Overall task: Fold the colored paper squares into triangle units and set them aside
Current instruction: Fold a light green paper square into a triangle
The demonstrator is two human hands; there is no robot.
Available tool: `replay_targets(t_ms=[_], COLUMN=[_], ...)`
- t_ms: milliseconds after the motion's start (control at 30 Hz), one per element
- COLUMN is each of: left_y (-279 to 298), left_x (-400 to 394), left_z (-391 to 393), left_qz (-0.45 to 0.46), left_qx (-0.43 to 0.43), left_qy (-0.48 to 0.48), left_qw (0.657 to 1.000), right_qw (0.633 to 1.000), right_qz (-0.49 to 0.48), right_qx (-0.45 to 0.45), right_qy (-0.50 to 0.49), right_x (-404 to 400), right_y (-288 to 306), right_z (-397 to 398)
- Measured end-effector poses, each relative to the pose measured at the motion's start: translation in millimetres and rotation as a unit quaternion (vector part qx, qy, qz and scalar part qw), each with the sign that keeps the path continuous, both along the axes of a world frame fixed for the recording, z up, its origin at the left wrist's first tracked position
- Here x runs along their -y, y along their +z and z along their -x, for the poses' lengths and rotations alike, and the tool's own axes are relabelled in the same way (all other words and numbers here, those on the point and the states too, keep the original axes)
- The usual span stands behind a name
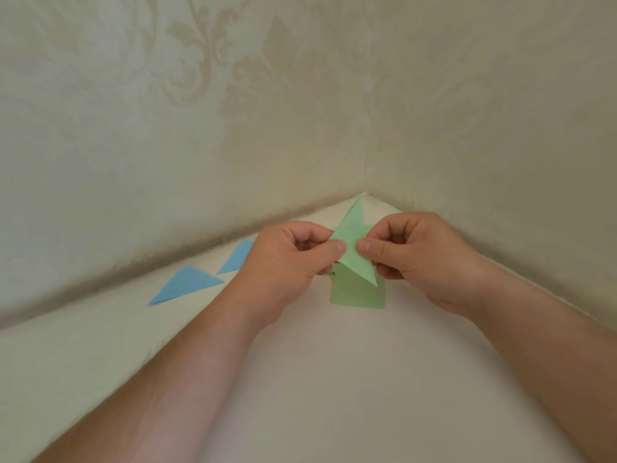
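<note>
Above the green paper stack [359, 294], your left hand [287, 262] and right hand [420, 255] pinch a folded green piece [354, 248] (thumbs nearly touching); two blue triangles [187, 284] lie left of it.

Looked over everything for writing and honestly there was nothing to read. The green folded paper sheet [354, 242] was plain, with no print or marks on the side that showed. The green paper stack [357, 295] lying under it was blank too. Both light blue folded paper triangles [185, 284] [238, 257] were bare, no numbers or logos. The cream damask-patterned wallpaper [200, 95] only had leafy ornament on it, no letters. The off-white tabletop [334, 379] carried no label or sign either.
</note>
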State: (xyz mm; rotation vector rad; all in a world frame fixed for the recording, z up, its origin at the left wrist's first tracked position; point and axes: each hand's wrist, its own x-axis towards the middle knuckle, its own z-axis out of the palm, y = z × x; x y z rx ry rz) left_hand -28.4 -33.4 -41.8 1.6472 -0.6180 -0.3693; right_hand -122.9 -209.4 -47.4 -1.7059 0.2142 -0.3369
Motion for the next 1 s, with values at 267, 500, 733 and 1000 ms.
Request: replay_targets(t_ms=[267, 500, 733, 1000], left_y=[1.0, 0.4, 2.3, 3.5], left_x=[0.1, -0.5, -0.5, -0.7], left_z=[-2.3, -5.1, -2.9, -1.4], left_qz=[0.030, 0.057, 0.062, 0.034], left_qx=[-0.021, -0.022, -0.031, -0.065], left_qy=[-0.004, 0.010, 0.013, -0.027], left_qw=[0.999, 0.998, 0.998, 0.997], right_qw=[0.999, 0.994, 0.984, 0.985], right_qz=[0.046, 0.092, 0.175, 0.164], right_qx=[-0.003, -0.042, -0.027, -0.022], right_qy=[0.005, 0.027, 0.017, 0.041], right_x=[-0.7, -0.4, -3.0, -3.5], right_y=[-0.3, -2.1, 2.5, 1.3], right_z=[0.2, 1.9, 4.3, 6.5])
